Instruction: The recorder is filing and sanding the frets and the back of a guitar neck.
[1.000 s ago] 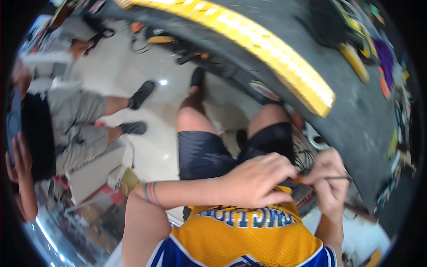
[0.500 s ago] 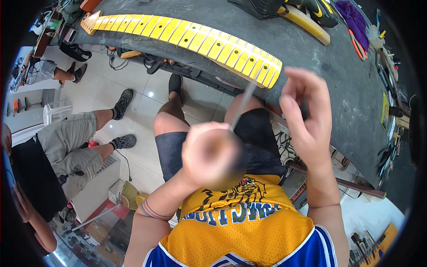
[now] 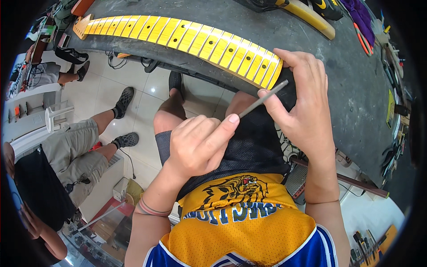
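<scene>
The glossy yellow wooden guitar neck lies on the dark grey surface at twelve o'clock from the left hand, its long axis running from ten toward two. The right hand is nearer, half-spread at the neck's wide end, contact unclear. The left grips a slim grey metal rod pointing to two.
</scene>
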A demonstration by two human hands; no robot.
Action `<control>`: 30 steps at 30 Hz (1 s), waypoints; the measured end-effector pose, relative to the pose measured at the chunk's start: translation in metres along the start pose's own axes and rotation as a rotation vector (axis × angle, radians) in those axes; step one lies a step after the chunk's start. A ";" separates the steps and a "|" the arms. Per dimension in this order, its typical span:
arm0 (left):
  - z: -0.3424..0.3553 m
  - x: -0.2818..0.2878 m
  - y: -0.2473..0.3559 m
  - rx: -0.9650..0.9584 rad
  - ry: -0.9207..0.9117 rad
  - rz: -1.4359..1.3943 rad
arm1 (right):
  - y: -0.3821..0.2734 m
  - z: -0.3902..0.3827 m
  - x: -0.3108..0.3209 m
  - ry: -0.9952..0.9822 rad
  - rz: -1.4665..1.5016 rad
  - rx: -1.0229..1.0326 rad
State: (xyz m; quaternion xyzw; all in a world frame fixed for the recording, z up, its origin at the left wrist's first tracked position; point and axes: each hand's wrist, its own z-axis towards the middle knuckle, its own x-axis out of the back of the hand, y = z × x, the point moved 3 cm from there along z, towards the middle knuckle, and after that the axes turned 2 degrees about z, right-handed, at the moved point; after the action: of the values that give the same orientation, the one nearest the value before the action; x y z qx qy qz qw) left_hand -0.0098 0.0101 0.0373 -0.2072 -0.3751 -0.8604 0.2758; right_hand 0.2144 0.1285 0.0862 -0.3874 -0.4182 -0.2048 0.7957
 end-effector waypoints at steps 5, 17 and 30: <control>-0.003 0.004 0.004 -0.055 -0.099 0.144 | -0.002 0.009 0.001 0.023 0.019 0.022; 0.002 0.014 -0.003 -0.099 -0.124 0.129 | -0.007 0.006 -0.001 0.008 -0.017 0.017; -0.008 0.004 -0.022 -0.118 -0.096 0.172 | 0.005 -0.003 0.002 0.039 -0.049 0.032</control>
State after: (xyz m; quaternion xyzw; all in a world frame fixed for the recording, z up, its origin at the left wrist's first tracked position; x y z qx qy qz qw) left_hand -0.0277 0.0151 0.0231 -0.2955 -0.3174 -0.8432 0.3177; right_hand 0.2205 0.1289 0.0847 -0.3604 -0.4149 -0.2250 0.8046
